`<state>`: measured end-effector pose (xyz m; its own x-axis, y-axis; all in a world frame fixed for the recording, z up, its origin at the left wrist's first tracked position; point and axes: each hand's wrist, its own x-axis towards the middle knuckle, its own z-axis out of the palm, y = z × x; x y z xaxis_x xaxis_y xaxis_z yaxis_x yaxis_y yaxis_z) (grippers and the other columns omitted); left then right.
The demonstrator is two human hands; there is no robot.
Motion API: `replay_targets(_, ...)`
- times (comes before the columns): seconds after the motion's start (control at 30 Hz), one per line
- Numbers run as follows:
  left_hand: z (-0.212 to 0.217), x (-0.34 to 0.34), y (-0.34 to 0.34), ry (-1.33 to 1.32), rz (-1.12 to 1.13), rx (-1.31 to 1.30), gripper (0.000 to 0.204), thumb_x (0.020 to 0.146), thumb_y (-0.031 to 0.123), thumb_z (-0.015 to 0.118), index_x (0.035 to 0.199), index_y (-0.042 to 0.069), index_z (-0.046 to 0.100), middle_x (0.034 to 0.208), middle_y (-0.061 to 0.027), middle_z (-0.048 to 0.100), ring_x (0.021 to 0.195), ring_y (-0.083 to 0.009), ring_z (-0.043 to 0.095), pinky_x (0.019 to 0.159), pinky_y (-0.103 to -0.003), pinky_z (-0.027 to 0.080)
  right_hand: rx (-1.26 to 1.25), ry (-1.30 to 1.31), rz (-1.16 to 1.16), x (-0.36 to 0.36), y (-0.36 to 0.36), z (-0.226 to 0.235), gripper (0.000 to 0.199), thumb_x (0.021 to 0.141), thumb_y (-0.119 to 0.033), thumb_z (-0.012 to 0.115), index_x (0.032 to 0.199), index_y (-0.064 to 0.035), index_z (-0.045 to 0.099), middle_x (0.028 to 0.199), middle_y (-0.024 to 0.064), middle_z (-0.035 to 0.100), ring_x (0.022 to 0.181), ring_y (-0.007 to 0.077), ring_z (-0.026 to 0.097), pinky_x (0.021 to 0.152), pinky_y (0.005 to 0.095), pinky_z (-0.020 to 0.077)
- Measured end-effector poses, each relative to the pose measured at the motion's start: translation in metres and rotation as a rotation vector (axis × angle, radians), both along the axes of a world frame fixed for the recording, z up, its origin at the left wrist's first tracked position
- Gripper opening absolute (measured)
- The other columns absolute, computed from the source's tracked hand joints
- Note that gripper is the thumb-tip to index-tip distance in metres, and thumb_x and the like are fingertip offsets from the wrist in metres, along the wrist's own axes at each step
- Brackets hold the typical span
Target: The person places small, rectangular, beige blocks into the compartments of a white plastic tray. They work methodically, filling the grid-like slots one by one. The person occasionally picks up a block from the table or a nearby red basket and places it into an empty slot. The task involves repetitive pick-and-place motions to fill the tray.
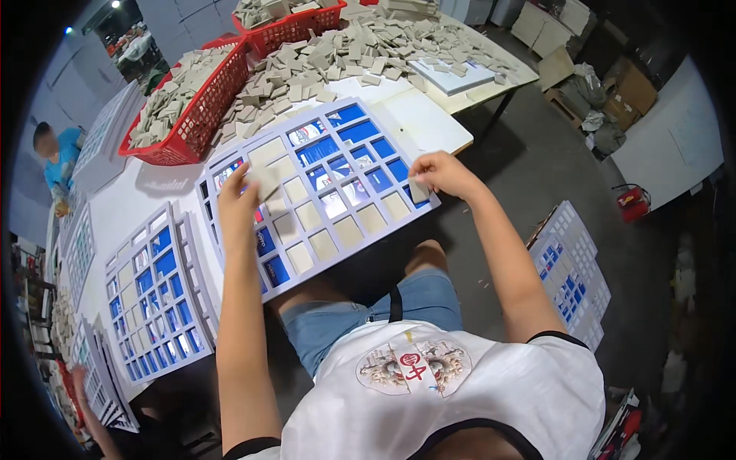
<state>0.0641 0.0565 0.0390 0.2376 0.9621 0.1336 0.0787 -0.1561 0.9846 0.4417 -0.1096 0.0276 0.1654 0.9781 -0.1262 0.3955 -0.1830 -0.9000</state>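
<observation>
A pale grey grid frame [366, 244] lies across the table edge in front of me. Some of its rectangular openings hold grey-beige board pieces [322, 244]; others show a blue and white printed surface [317, 152]. My left hand [239, 205] is over the frame's left side, closed on small board pieces [266, 182] that are smeared by motion; how many cannot be made out. At the frame's right corner, my right hand [446, 175] pinches one board piece [418, 190] above a blue opening.
Loose board pieces [307, 65] are heaped behind the frame. Red baskets [201, 123] of similar pieces stand at the back left. Stacked grid frames [201, 307] lie to the left, and more frames [571, 284] are low at the right. A person in blue [63, 165] is at far left.
</observation>
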Motion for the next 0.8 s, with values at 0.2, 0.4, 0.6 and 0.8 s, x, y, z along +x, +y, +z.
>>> replay_targets(0.2,-0.011,-0.141,-0.076,-0.514,0.204,-0.161,0.04,0.094,0.0,0.053,0.134,-0.001,0.052,0.127,-0.0128,0.056,0.117,-0.022,0.057,0.099,-0.036,0.049,0.166,-0.399,-0.063,-0.028,-0.023,-0.019,0.016,0.081,-0.001,0.069,0.096,0.0008,0.067,0.103,0.0119,0.06,0.089,0.0215,0.059,0.079,0.0324,0.0511)
replay_targets(0.4,-0.056,-0.264,-0.189,-0.758,0.454,-0.19,0.037,0.092,0.002,0.051,0.129,-0.005,0.052,0.113,-0.0123,0.059,0.094,-0.0187,0.061,0.085,-0.033,0.053,0.329,-1.096,0.196,-0.071,-0.055,-0.01,0.046,0.077,-0.019,0.075,0.118,0.0,0.065,0.122,0.0214,0.061,0.114,0.0402,0.057,0.098,0.0466,0.046)
replay_targets(0.6,-0.068,-0.301,-0.246,-0.741,0.903,-0.167,0.041,0.099,-0.001,0.046,0.14,-0.006,0.044,0.13,-0.0173,0.054,0.117,-0.0239,0.058,0.097,-0.036,0.049,0.525,-0.532,0.17,-0.236,0.033,0.025,0.026,0.088,-0.014,0.069,0.108,0.0017,0.066,0.107,0.0137,0.065,0.099,0.0265,0.062,0.086,0.0364,0.0489)
replay_targets(0.8,-0.11,-0.325,-0.24,-0.817,0.909,-0.158,0.045,0.101,0.002,0.05,0.144,-0.007,0.04,0.135,-0.0185,0.053,0.123,-0.0266,0.054,0.104,-0.039,0.045,-0.452,0.104,0.482,-0.494,0.118,-0.026,0.059,0.088,-0.05,0.071,0.099,0.0067,0.063,0.084,0.0178,0.066,0.067,0.0217,0.067,0.052,0.0362,0.0532)
